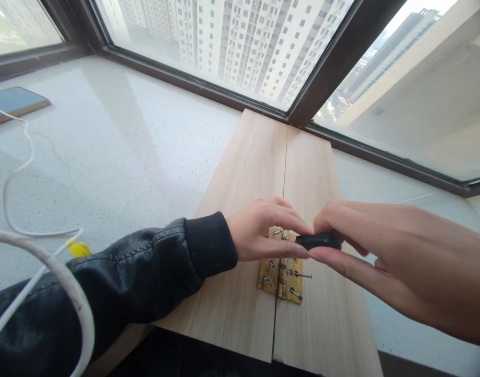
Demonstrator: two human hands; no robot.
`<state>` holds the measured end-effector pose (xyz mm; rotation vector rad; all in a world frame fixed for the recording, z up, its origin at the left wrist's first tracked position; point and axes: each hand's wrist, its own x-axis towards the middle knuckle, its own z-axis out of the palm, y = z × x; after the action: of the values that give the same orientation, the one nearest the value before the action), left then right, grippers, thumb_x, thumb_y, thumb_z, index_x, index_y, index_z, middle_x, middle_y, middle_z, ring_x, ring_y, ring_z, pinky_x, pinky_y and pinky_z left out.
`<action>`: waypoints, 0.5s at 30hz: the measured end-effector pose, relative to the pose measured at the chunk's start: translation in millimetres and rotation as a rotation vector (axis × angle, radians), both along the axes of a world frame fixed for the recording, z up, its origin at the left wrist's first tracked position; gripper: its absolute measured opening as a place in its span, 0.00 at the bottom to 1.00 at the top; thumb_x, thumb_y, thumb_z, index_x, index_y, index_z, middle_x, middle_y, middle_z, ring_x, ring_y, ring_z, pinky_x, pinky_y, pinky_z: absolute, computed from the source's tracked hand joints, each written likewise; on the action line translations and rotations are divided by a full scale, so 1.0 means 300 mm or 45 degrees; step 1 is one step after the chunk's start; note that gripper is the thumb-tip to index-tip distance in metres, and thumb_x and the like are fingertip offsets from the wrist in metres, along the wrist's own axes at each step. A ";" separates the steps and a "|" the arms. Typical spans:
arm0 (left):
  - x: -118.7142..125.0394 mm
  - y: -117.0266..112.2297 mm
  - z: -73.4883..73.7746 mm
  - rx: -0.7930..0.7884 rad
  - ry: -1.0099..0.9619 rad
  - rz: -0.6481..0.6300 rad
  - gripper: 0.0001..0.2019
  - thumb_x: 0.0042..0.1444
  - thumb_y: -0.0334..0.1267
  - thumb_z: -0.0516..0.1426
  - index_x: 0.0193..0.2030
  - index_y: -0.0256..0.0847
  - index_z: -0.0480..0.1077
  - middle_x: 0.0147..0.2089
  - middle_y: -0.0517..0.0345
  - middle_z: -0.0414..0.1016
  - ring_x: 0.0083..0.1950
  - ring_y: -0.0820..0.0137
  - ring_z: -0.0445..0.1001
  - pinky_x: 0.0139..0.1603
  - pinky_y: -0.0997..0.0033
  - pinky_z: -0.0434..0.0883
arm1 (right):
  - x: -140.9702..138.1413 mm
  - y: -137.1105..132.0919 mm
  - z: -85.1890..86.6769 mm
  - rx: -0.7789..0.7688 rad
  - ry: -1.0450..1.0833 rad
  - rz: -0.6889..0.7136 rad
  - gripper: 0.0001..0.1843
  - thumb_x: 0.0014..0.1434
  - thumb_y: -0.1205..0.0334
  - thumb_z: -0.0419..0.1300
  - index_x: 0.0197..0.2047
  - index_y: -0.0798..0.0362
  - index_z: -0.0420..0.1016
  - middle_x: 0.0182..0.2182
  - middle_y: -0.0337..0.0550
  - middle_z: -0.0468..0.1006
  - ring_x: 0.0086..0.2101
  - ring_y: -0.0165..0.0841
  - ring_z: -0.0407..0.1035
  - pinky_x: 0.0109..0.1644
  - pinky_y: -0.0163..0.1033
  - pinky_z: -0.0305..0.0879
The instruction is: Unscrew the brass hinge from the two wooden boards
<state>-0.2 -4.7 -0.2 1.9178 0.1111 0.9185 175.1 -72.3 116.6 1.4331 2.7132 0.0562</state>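
Observation:
Two pale wooden boards [240, 293] lie side by side on the white sill, joined by a brass hinge [281, 275] with screws standing partly out of it. My right hand [381, 256] pinches a small black tool handle [318, 241] just above the hinge. My left hand [263, 230], in a black leather sleeve, has its fingers closed around the tip of that tool at the hinge's top; what it pinches there is hidden.
A white speckled window sill [118, 157] runs under dark window frames [334, 68]. A phone [14, 102] lies at the far left with a white cable [12, 183] trailing from it, plus a yellow tag [78, 248].

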 end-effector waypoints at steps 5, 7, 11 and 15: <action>0.012 -0.019 0.004 -0.079 0.013 0.260 0.12 0.48 0.43 0.69 0.30 0.37 0.76 0.29 0.57 0.78 0.35 0.69 0.72 0.45 0.64 0.68 | -0.019 0.014 0.007 0.293 -0.254 -0.072 0.27 0.64 0.40 0.44 0.19 0.46 0.58 0.12 0.38 0.60 0.12 0.35 0.55 0.18 0.38 0.42; 0.015 -0.026 0.008 -0.078 0.054 0.363 0.14 0.45 0.44 0.70 0.27 0.37 0.73 0.28 0.58 0.76 0.35 0.68 0.71 0.42 0.65 0.67 | -0.051 0.018 0.013 0.311 -0.253 0.008 0.25 0.65 0.48 0.44 0.17 0.46 0.53 0.10 0.37 0.57 0.11 0.35 0.54 0.17 0.37 0.38; 0.008 -0.019 0.013 -0.059 0.043 0.291 0.16 0.46 0.45 0.68 0.36 0.38 0.73 0.38 0.54 0.79 0.42 0.65 0.74 0.47 0.62 0.68 | -0.082 0.018 0.022 0.162 -0.075 0.111 0.18 0.64 0.57 0.48 0.21 0.47 0.58 0.13 0.35 0.60 0.12 0.32 0.56 0.18 0.37 0.43; -0.006 0.004 0.016 0.014 0.018 -0.055 0.11 0.59 0.41 0.61 0.44 0.36 0.75 0.47 0.49 0.80 0.50 0.65 0.75 0.57 0.62 0.67 | -0.043 0.010 0.015 0.002 0.033 0.071 0.18 0.66 0.52 0.48 0.27 0.49 0.64 0.17 0.37 0.67 0.17 0.32 0.61 0.21 0.38 0.51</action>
<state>-2.0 -3.5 4.7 1.9298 0.0736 0.8784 162.2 -69.2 121.2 1.3676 2.7747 0.0426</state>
